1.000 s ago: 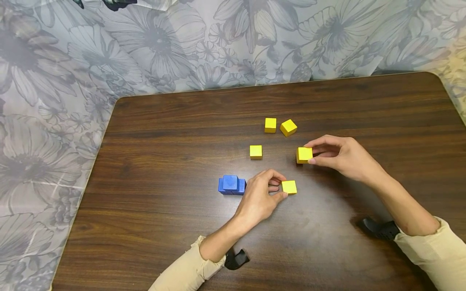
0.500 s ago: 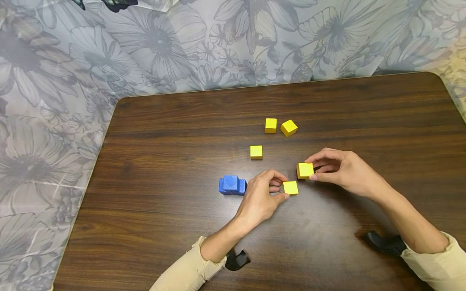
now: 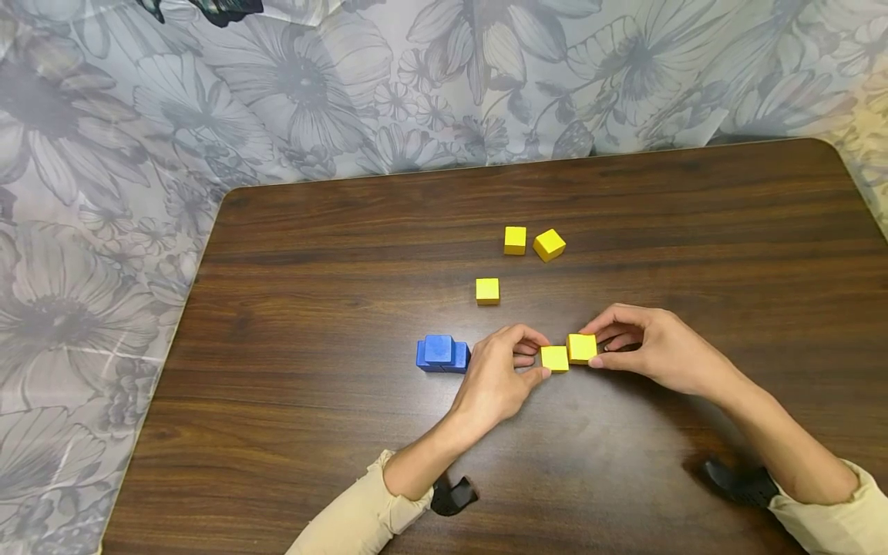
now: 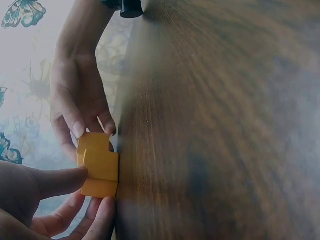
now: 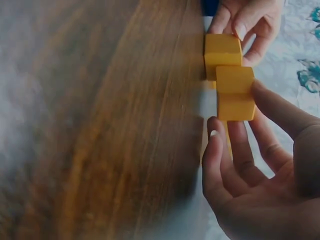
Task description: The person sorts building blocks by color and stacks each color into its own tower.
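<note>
My left hand (image 3: 494, 374) pinches a yellow cube (image 3: 554, 360) between thumb and fingers, and this cube rests on the table. A second yellow cube (image 3: 582, 349) is pinched by my right hand (image 3: 652, 348), just to the right of the first. In the right wrist view the right-hand cube (image 5: 235, 93) sits slightly higher off the table than the left-hand cube (image 5: 223, 50), their sides close together; whether they touch I cannot tell. Just left of my left hand stands a small blue block stack (image 3: 439, 353), one cube on top of a wider base.
Beyond my hands lie three loose yellow cubes: one alone (image 3: 488, 291), and farther back a straight one (image 3: 515, 240) beside a turned one (image 3: 549, 245). The brown wooden table (image 3: 291, 308) ends at a flower-patterned cloth (image 3: 298, 85). Black straps (image 3: 454, 496) hang at both wrists.
My right hand has brought its yellow cube toward me and down, right beside the left-hand cube. The left hand and its cube have shifted very slightly right; the blue stack stays.
</note>
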### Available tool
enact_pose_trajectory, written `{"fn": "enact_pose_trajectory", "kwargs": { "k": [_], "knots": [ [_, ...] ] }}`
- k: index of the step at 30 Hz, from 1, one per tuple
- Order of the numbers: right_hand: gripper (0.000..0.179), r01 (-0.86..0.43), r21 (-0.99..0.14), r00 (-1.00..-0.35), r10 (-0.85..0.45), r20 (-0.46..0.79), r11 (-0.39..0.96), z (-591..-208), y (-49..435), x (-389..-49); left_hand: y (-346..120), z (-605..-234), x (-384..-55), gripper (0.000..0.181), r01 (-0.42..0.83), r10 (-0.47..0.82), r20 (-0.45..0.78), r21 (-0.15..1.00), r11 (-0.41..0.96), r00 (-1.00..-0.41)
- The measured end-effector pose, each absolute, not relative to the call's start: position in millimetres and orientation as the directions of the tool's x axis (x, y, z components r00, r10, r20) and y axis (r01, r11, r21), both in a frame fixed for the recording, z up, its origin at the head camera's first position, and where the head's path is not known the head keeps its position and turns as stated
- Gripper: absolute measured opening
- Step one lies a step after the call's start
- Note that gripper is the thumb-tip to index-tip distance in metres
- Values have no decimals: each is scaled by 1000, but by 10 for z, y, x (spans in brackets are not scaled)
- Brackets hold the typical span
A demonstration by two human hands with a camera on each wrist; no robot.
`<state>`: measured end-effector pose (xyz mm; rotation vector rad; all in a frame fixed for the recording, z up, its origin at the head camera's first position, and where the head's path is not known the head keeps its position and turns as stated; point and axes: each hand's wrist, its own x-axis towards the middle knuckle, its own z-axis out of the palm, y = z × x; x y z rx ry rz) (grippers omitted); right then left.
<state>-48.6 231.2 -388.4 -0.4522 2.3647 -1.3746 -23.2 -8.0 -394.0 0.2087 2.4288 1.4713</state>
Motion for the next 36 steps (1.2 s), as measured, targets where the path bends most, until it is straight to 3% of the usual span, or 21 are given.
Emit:
{"fn": "enact_pose_trajectory", "kwargs": {
  "k": [36],
  "knots": [
    [29, -151, -806, -879, -451, -156, 572, -3921, 2271, -466, -61, -3937, -264, 30, -44, 278, -184, 895, 444, -943]
  ]
}}
